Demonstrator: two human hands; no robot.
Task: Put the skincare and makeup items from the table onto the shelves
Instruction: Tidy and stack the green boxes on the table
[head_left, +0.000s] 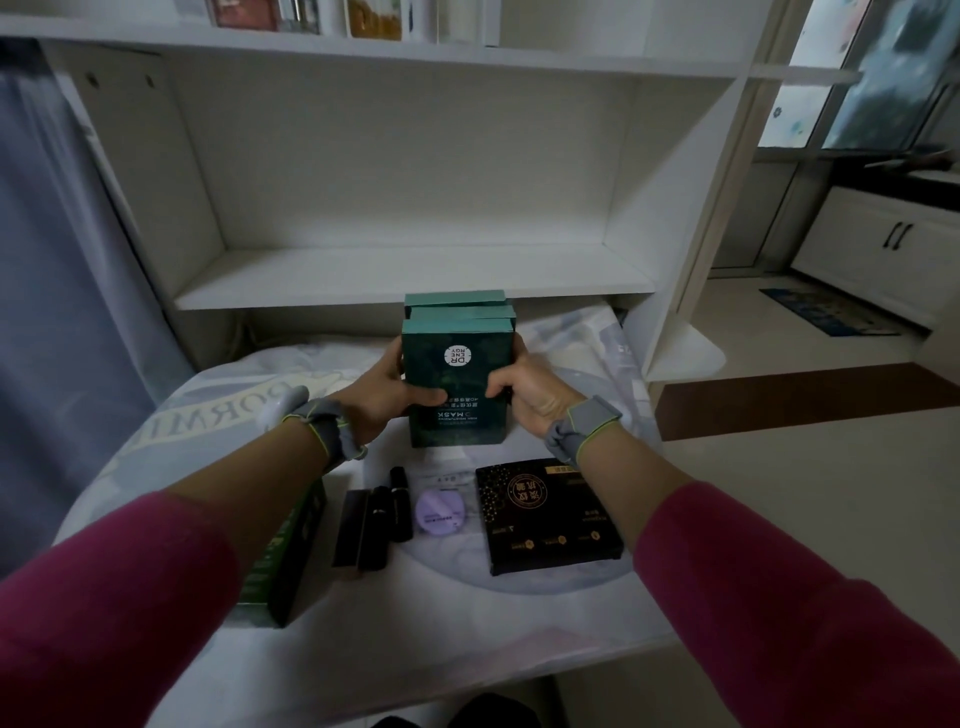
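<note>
A stack of dark green mask boxes (457, 364) is held between both hands above the table's far side. My left hand (382, 389) grips its left edge with the thumb across the front; my right hand (524, 387) grips the right edge. On the table (415, 623) lie a black flat box (545, 514), a round lilac compact (441, 512), three black tubes (379, 514) and a green box (283, 561) partly under my left forearm. The white shelf board (405, 275) behind the stack is bare.
An upper shelf (363, 52) carries several bottles and boxes. The shelf unit's right side panel (691, 234) stands next to an open floor area with a cabinet (883, 244). A curtain (47, 312) hangs at the left.
</note>
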